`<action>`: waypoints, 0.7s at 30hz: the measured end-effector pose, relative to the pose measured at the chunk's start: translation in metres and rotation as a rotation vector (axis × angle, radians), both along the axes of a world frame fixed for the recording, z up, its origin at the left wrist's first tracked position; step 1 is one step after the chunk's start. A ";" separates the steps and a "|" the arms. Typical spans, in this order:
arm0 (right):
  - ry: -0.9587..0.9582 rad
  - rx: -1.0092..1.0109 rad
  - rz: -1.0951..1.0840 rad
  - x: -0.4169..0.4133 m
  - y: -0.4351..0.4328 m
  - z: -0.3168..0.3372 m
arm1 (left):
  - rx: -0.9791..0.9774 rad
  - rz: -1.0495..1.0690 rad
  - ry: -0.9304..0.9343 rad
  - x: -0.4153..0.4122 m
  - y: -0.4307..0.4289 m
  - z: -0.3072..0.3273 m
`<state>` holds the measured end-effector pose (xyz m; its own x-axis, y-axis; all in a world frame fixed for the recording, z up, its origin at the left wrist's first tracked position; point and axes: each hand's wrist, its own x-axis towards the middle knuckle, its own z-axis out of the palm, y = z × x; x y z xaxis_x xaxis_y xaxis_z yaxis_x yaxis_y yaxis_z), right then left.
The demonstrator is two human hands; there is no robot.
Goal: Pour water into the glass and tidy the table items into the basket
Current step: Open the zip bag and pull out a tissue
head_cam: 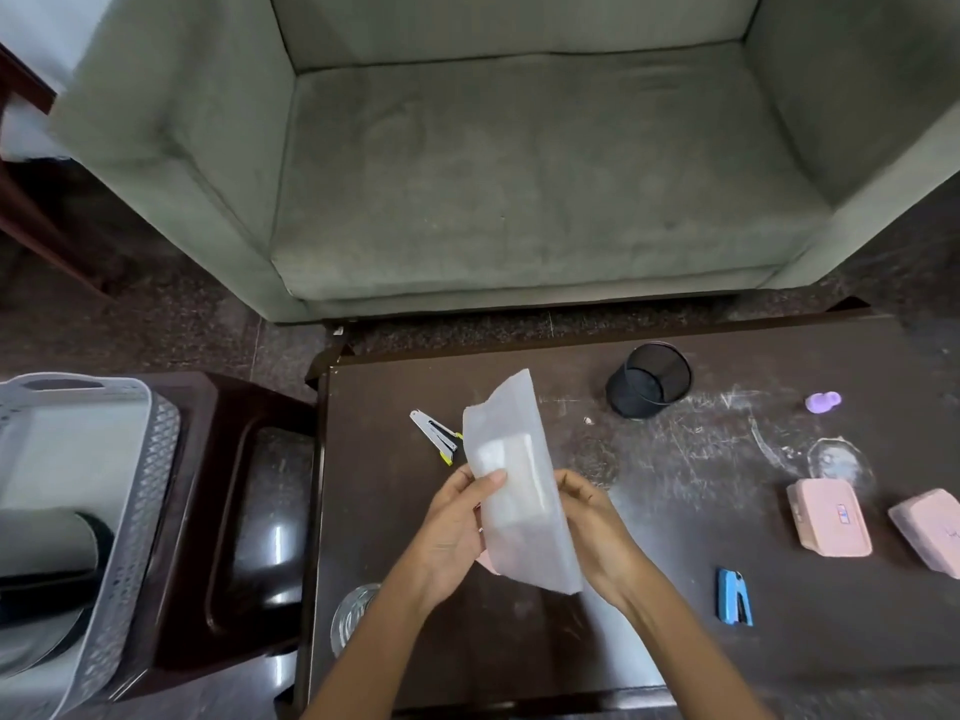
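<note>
Plastic pouch (514,475): frosted and floppy, up off the table (675,641) between both hands, tilted with its top leaning away; a pale shape shows blurrily inside and a pink edge peeks out underneath.
Left hand (457,527): thumb flat on the front face, fingers curled behind, so it grips the pouch's left side.
Right hand (592,522): wrapped round the right edge. My read is that the two-handed hold keeps a limp sleeve from folding over; whether it is being closed I can't tell.
Basket (150,459): grey and perforated, parked on the dark stool (249,407) left of the table and well apart from the hands, with something dark and rounded in it.
Glass (353,610): at the near left of the table, partly behind the left forearm; water level impossible to judge.
Waiting on the table: silver-and-yellow stapler (436,436) just left of the pouch, black mesh cup (649,387) tipped on its side at the far edge, small purple thing (823,401), two pink cases (828,517) (930,532), blue punch (733,595).
Stage: tidying looks barely started, since most items remain out.
Watch: a leftward swing to the basket passes right over that glass.
</note>
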<state>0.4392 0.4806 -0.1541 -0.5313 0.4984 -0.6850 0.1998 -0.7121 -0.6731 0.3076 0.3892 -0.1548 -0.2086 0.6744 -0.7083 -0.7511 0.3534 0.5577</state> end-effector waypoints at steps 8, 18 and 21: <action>-0.159 0.019 -0.116 -0.003 0.008 -0.019 | 0.006 0.019 -0.006 -0.012 -0.003 -0.014; -0.335 0.446 0.000 0.020 0.044 -0.030 | -0.308 0.095 0.462 -0.046 -0.018 -0.035; -0.273 0.388 0.008 0.023 0.051 -0.028 | -0.248 0.138 0.391 -0.040 -0.008 -0.028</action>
